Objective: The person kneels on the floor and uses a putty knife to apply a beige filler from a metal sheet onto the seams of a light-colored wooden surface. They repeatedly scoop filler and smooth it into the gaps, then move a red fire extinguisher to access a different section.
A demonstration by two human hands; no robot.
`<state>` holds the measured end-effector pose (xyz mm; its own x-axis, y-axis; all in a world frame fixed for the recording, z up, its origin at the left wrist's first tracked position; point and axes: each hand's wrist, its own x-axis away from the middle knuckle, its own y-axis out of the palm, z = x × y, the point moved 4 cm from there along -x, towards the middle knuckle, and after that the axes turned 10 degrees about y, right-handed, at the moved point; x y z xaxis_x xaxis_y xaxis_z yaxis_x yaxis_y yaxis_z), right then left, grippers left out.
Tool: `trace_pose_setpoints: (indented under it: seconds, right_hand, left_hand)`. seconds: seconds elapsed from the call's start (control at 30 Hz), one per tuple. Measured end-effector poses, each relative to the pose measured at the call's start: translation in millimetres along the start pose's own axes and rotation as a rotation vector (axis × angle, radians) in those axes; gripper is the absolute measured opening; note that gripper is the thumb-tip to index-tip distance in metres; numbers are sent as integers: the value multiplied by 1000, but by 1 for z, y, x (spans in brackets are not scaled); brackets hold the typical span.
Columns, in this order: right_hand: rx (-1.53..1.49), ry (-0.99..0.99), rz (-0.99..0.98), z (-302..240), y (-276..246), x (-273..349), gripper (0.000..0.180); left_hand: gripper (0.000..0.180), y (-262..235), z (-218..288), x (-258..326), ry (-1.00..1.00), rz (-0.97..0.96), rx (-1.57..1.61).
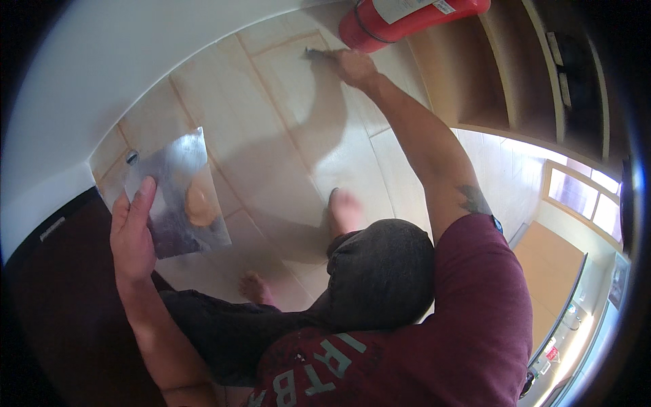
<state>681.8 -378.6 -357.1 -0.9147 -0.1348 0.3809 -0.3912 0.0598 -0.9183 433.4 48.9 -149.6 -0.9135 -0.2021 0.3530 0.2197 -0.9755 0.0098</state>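
My left hand (137, 234) grips a thin, shiny metal plate (169, 234) at its edge, thumb on top. A lump of tan paste (201, 202) lies on the plate, which is held above the tiled floor at the left. Far forward, my right hand (356, 68) is closed around a small dark-ended tool (314, 53). Its tip is down at the floor tiles (285, 88), close to a brownish joint line. How much of the tool the fingers cover, and its exact kind, I cannot tell.
A red fire extinguisher (366, 30) is right beside my right hand. Wooden shelving (468, 74) stands along the right, and a white wall (102, 61) borders the floor on the left. Dark brown furniture (61, 285) lies at lower left. My bare feet (346, 210) are on the tiles.
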Motion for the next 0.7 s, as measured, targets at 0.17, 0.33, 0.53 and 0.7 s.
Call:
trace_pose_setpoints:
  seconds: [0.17, 0.33, 0.53, 0.7]
  right_hand:
    - [-25, -173, 79, 9, 22, 75, 43]
    - [-127, -12, -7, 31, 41, 115, 44]
    - [-106, 333, 136, 17, 42, 86, 40]
    - [3, 331, 183, -16, 49, 79, 35]
  left_hand:
    - [38, 13, 9, -6, 46, -116, 47]
    - [36, 27, 16, -1, 77, -192, 58]
    - [42, 23, 6, 11, 87, -191, 12]
    - [45, 21, -4, 9, 7, -169, -64]
